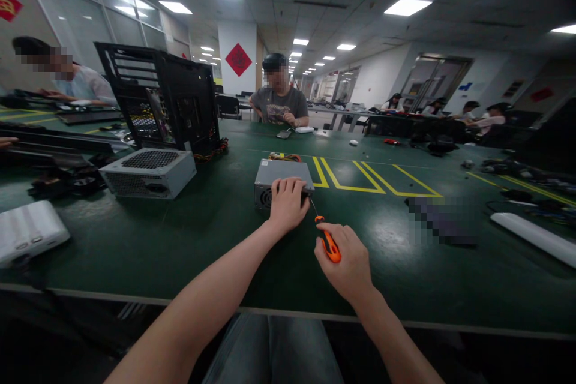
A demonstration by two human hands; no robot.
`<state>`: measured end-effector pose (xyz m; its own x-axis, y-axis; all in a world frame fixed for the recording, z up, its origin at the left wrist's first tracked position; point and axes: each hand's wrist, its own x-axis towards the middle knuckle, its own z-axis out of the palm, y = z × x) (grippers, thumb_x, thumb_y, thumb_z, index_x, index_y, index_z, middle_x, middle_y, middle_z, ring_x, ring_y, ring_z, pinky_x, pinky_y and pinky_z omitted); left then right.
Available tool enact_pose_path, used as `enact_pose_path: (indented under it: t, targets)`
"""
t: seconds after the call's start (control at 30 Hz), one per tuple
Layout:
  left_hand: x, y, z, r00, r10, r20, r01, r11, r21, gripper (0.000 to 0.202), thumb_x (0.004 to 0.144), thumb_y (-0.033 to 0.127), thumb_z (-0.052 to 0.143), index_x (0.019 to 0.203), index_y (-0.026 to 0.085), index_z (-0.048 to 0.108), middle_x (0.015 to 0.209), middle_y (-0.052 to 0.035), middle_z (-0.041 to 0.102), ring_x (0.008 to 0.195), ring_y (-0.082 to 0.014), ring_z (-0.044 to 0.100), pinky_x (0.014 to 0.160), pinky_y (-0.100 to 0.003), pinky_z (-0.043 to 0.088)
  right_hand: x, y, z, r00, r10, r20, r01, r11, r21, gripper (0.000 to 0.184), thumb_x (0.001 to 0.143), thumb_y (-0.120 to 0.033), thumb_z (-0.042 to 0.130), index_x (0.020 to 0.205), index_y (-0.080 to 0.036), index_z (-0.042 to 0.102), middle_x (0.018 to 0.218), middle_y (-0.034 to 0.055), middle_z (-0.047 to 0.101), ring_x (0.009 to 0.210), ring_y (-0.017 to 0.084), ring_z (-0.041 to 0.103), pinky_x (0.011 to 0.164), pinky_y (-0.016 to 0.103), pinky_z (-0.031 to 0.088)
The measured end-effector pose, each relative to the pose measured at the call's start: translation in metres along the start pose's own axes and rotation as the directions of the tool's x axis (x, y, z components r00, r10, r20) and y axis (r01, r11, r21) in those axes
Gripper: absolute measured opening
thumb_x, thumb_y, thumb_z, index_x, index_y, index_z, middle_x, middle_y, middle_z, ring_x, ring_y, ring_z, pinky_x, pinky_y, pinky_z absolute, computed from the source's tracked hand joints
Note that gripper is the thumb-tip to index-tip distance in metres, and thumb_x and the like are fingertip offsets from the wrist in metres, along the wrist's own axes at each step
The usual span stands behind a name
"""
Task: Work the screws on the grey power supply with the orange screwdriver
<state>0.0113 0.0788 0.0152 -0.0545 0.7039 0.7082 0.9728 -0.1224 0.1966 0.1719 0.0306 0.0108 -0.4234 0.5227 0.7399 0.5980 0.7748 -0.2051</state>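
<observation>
A grey computer power supply (279, 171) sits on the green table in front of me, bundled wires showing at its far side. My left hand (288, 203) is closed over its top and near edge, with the fingers bent on the casing. In my right hand (346, 255) is an orange and black screwdriver (332, 247), its fingers wrapped round the handle. The thin shaft points up and left, and its tip reaches the right side of the power supply near my left fingers. What exactly the tip touches is too small to tell.
Left on the table stand a second power supply (148, 174), an open black computer case (175, 102) and a white power strip (31, 231). To the right lie a blurred dark object (443, 222) and a white bar (533, 234). A person (281, 99) sits opposite.
</observation>
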Motion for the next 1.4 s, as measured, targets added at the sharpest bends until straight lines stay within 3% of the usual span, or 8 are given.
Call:
enact_pose_path:
  t: [0.23, 0.43, 0.6, 0.73, 1.03, 1.23, 1.4]
  targets:
    - [0.0001, 0.0004, -0.0005, 1.0, -0.004, 0.007, 0.004, 1.0, 0.001, 0.027, 0.082, 0.029, 0.049, 0.109, 0.022, 0.049, 0.119, -0.006, 0.052, 0.113, -0.0224, 0.043, 0.102, -0.041, 0.022, 0.0016, -0.0012, -0.0022, 1.0, -0.015, 0.006, 0.015, 1.0, -0.015, 0.016, 0.082, -0.027, 0.05, 0.09, -0.018, 0.06, 0.075, 0.0039, 0.054, 0.07, 0.016, 0.049, 0.065, 0.03, 0.04]
    - [-0.0001, 0.001, -0.0017, 1.0, -0.005, 0.013, 0.004, 1.0, 0.005, 0.028, 0.081, 0.028, 0.051, 0.108, 0.023, 0.049, 0.118, -0.0055, 0.053, 0.112, -0.0226, 0.043, 0.103, -0.042, 0.022, -0.0009, 0.0016, 0.0002, 0.995, 0.09, -0.031, -0.089, 0.995, 0.043, 0.017, 0.083, -0.028, 0.048, 0.095, -0.018, 0.054, 0.078, 0.0029, 0.061, 0.067, 0.014, 0.054, 0.063, 0.027, 0.042]
    - [-0.0001, 0.0011, -0.0023, 1.0, -0.004, 0.015, 0.004, 1.0, 0.003, 0.027, 0.081, 0.028, 0.05, 0.108, 0.023, 0.049, 0.118, -0.0058, 0.053, 0.112, -0.023, 0.043, 0.102, -0.042, 0.022, -0.0002, 0.0002, -0.0002, 0.999, -0.019, -0.033, 0.02, 1.0, 0.01, 0.014, 0.078, -0.022, 0.05, 0.09, -0.017, 0.056, 0.075, 0.003, 0.057, 0.067, 0.016, 0.05, 0.063, 0.029, 0.041]
    - [0.0, 0.0005, -0.0024, 1.0, -0.002, -0.007, 0.002, 1.0, -0.011, 0.028, 0.08, 0.027, 0.052, 0.107, 0.023, 0.049, 0.118, -0.0046, 0.053, 0.111, -0.0215, 0.044, 0.102, -0.041, 0.022, 0.0006, -0.0008, -0.0018, 0.999, -0.029, -0.03, 0.028, 1.0, -0.008, 0.015, 0.078, -0.02, 0.05, 0.09, -0.017, 0.057, 0.074, 0.0037, 0.055, 0.068, 0.016, 0.047, 0.062, 0.029, 0.039]
    - [-0.0005, -0.0008, -0.0006, 1.0, 0.003, -0.005, -0.003, 1.0, -0.008, 0.028, 0.081, 0.028, 0.051, 0.108, 0.023, 0.049, 0.118, -0.0053, 0.053, 0.112, -0.0219, 0.044, 0.103, -0.041, 0.022, -0.0011, 0.0006, 0.0001, 0.993, 0.105, -0.056, -0.099, 0.991, 0.093, 0.018, 0.084, -0.029, 0.049, 0.097, -0.018, 0.052, 0.083, 0.0035, 0.061, 0.07, 0.015, 0.055, 0.065, 0.028, 0.044]
    - [-0.0003, 0.0003, -0.0027, 1.0, -0.002, 0.01, 0.002, 1.0, -0.004, 0.027, 0.081, 0.027, 0.05, 0.108, 0.023, 0.049, 0.119, -0.0058, 0.053, 0.113, -0.0225, 0.043, 0.102, -0.042, 0.022, 0.0007, -0.0004, -0.0009, 1.0, -0.02, -0.023, 0.021, 1.0, 0.019, 0.014, 0.078, -0.019, 0.05, 0.091, -0.016, 0.056, 0.076, 0.0035, 0.055, 0.069, 0.016, 0.049, 0.065, 0.03, 0.041]
    - [-0.0005, -0.0001, -0.0007, 1.0, 0.007, -0.014, -0.007, 1.0, -0.012, 0.028, 0.08, 0.028, 0.051, 0.107, 0.022, 0.049, 0.117, -0.0049, 0.053, 0.111, -0.0216, 0.043, 0.103, -0.041, 0.022, 0.0004, 0.0017, -0.0009, 1.0, -0.009, -0.026, 0.01, 1.0, 0.01, 0.014, 0.082, -0.027, 0.05, 0.089, -0.017, 0.059, 0.075, 0.0039, 0.054, 0.07, 0.016, 0.049, 0.065, 0.03, 0.04]
